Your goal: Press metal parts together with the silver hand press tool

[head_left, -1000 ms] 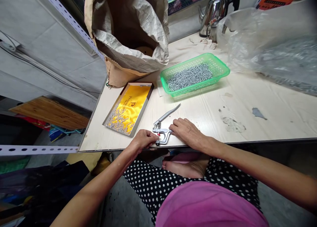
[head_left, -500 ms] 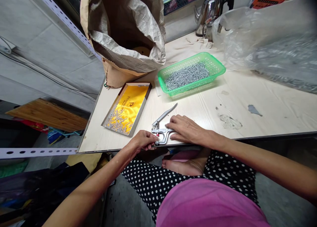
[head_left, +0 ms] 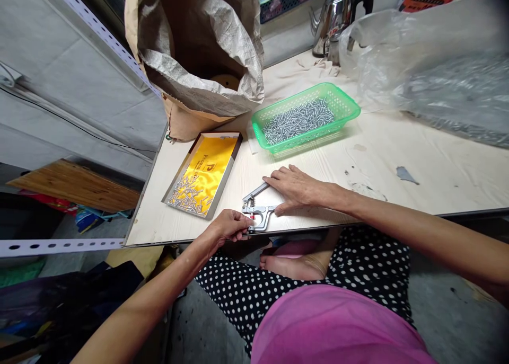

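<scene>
A metal hand press tool (head_left: 256, 211) with a long lever lies at the near edge of the pale table (head_left: 397, 157). My left hand (head_left: 228, 226) is pinched at the tool's jaw, holding something too small to make out. My right hand (head_left: 292, 186) lies over the tool's lever with fingers extended, thumb below on the lower handle. A green basket (head_left: 344, 107) full of small metal pieces stands behind. A shallow box with yellow lining (head_left: 214, 162) holds several metal pieces at its near end.
A big open paper sack (head_left: 191, 51) stands at the table's back left. A metal kettle (head_left: 334, 17) and a large clear plastic bag (head_left: 429, 62) of metal parts are at the back right. A perforated shelf rail (head_left: 59, 243) runs on the left.
My right hand moved up from the tool's body onto the lever, fingers stretched over it. My left hand stayed pinched at the jaw.
</scene>
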Demonstrator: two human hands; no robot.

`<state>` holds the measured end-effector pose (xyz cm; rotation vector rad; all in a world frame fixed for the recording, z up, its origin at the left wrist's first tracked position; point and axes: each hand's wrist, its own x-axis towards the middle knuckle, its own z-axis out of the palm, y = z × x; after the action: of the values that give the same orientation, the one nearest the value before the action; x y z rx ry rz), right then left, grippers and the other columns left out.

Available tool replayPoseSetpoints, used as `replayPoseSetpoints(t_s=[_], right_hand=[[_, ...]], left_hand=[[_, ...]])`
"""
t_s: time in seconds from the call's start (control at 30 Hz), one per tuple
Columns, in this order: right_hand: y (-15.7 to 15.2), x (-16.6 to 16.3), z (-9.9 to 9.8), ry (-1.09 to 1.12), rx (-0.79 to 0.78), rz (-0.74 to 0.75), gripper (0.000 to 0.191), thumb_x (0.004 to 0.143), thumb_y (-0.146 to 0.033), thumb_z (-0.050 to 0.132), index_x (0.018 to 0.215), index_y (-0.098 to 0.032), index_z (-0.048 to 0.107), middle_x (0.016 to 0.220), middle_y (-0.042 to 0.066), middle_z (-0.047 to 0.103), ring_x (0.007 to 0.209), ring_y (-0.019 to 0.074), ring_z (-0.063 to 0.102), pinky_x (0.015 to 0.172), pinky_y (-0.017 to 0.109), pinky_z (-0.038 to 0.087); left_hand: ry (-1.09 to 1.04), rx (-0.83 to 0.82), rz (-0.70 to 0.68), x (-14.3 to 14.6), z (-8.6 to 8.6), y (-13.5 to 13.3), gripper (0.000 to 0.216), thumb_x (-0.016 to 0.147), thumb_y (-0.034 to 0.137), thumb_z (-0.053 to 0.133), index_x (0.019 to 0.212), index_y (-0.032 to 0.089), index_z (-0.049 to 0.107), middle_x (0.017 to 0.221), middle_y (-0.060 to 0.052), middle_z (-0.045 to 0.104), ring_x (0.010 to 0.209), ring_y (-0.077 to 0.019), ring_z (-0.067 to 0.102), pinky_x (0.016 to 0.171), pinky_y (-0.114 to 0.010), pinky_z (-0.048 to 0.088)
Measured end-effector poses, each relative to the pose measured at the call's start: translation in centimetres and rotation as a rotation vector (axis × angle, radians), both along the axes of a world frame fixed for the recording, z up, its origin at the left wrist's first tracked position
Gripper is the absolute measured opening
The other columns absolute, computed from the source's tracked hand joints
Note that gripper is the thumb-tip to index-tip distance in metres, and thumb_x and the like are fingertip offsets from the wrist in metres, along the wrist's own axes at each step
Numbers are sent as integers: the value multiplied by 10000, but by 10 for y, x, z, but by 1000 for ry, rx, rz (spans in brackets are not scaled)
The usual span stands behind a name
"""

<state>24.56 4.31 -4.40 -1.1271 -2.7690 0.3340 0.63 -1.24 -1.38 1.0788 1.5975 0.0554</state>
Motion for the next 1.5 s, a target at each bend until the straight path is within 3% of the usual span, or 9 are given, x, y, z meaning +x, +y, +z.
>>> replayPoseSetpoints(t_s=[0.2,0.33,0.53,0.63,0.73,0.9,1.07,1.23,1.5], right_hand=[[-9,4,-4,70,18,20,791,763,-567,739,1366,-127,477,1203,168,598,1074,334,509,902,465,359],[-17,6,-2,104,-2,15,649,832,-470,706,1347,-142,485,1225,167,596,1095,318,509,934,466,344],[-29,5,6,141,0,-4,615,873,-391,670,1382,-125,449,1185,159,612,1062,299,519,961,471,332],[-33,3,7,158,14,-25,639,885,-366,651,1423,-124,407,1156,156,622,1049,295,524,955,470,342],[-34,3,4,165,4,-38,690,871,-341,660,1454,-119,367,1161,152,624,1063,296,525,981,483,330],[-35,13,-4,152,-11,-73,849,805,-451,720,1484,-133,321,1264,176,581,1142,327,506,1000,506,339],[-38,20,4,24,-41,-171,712,699,-477,791,1242,-87,546,1147,183,592,1032,331,529,859,434,444],[-39,25,17,-36,-87,-193,612,711,-409,797,1194,-114,564,1150,169,578,1027,316,523,817,403,450],[-38,34,22,-43,-27,-137,405,787,-329,755,1100,-126,598,1079,135,595,958,273,524,805,376,421]], left_hand=[[14,-12,3,0,-1,-1,519,571,605,811,595,158,548,422,57,487,349,-51,395,391,-189,308],[86,22,-55,-2,1,-6,476,716,605,705,605,172,542,424,47,479,365,-78,402,422,-213,320],[459,792,-383,9,7,-16,250,900,386,584,841,172,698,856,-66,669,802,-196,608,720,-301,468],[424,937,-610,29,5,-11,259,871,343,648,1083,195,668,1137,-94,644,1076,-261,554,909,-380,474],[386,931,-803,46,2,2,450,837,302,689,1256,195,565,1329,-108,561,1178,-284,492,1008,-434,437],[435,851,-953,54,2,21,626,816,286,688,1375,136,450,1312,-134,555,1112,-292,504,978,-421,437],[479,838,-996,58,6,30,804,756,362,754,1438,157,383,1275,-135,551,1106,-295,508,939,-404,440],[478,854,-1023,62,6,41,664,714,437,803,1248,135,549,1121,-115,589,1058,-296,522,914,-400,451],[429,870,-1048,63,2,49,572,746,524,767,1117,137,565,1099,-106,575,1046,-282,517,885,-395,462]])
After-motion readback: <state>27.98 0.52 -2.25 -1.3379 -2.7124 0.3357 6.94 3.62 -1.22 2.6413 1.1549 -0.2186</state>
